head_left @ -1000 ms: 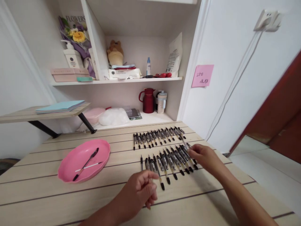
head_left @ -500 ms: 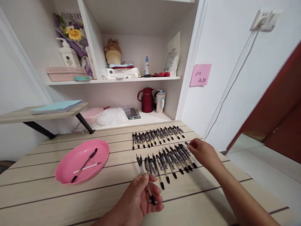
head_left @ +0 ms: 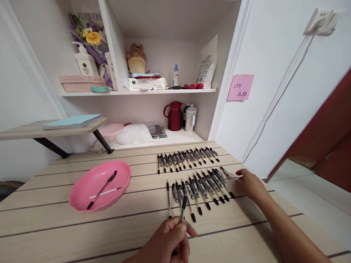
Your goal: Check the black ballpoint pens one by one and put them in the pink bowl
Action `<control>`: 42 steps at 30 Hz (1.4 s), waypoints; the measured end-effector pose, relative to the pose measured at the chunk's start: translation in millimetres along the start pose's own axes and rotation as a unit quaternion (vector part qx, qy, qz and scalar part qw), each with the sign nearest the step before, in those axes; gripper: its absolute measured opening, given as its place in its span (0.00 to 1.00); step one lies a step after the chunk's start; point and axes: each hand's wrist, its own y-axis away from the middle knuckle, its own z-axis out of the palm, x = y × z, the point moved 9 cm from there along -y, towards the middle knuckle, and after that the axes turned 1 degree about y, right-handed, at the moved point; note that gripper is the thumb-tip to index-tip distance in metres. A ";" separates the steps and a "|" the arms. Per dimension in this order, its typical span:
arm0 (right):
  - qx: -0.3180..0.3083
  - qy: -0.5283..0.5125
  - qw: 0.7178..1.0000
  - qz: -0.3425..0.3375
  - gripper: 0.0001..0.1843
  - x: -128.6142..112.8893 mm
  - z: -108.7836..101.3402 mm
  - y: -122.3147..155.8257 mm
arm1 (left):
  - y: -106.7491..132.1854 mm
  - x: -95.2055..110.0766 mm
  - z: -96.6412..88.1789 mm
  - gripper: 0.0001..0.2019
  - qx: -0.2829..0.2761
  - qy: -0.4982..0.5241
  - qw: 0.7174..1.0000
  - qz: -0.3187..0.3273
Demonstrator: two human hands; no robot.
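Left fingers point(head_left: 192, 230) hide part of held pen point(head_left: 184, 206).

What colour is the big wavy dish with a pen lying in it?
The wavy dish is bright pink; the head view shows it best.

The left hand point(head_left: 174, 239) pinches a pen point(head_left: 183, 206), black end up, in front of the front row point(head_left: 201, 188) of pens on the table point(head_left: 131, 223). The right hand point(head_left: 251, 186), fingers loosely curved, is just beside that row's right end. A back row point(head_left: 188, 159) lies farther off. Leftward, a pink dish point(head_left: 82, 188) holds another pen point(head_left: 102, 190) and a white rod point(head_left: 109, 191).
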 end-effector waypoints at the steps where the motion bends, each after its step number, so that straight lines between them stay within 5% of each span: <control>1: 0.001 -0.033 0.999 0.001 0.17 -3.4 -6.1 4.7 | 0.8 0.9 1.5 0.21 0.000 -0.011 1.000 -0.003; 4: -0.041 -0.247 0.968 -0.010 0.14 -37.9 -16.0 31.9 | 2.8 6.8 2.9 0.20 0.023 -0.040 0.999 0.000; 7: -0.154 -0.478 0.864 -0.040 0.13 -101.1 -12.4 72.7 | 4.4 13.1 2.6 0.19 0.047 -0.060 0.997 0.006; 9: -0.193 -0.550 0.811 -0.055 0.14 -135.5 -11.9 95.3 | 5.4 15.4 2.0 0.18 0.054 -0.064 0.996 0.009; 12: -0.224 -0.586 0.776 -0.072 0.14 -164.1 -7.9 112.9 | 6.6 16.6 -0.3 0.17 0.061 -0.062 0.996 0.017; 29: -0.309 -0.575 0.753 -0.084 0.17 -178.5 15.8 132.0 | 5.6 13.4 -4.2 0.16 0.063 -0.066 0.996 0.021; 37: -0.332 -0.580 0.742 -0.058 0.21 -176.8 28.2 134.3 | 10.4 19.5 -14.1 0.15 0.127 -0.170 0.977 0.040; 42: -0.354 -0.574 0.736 -0.064 0.13 -177.1 29.0 137.3 | 14.2 28.2 -14.1 0.16 0.140 -0.208 0.965 0.078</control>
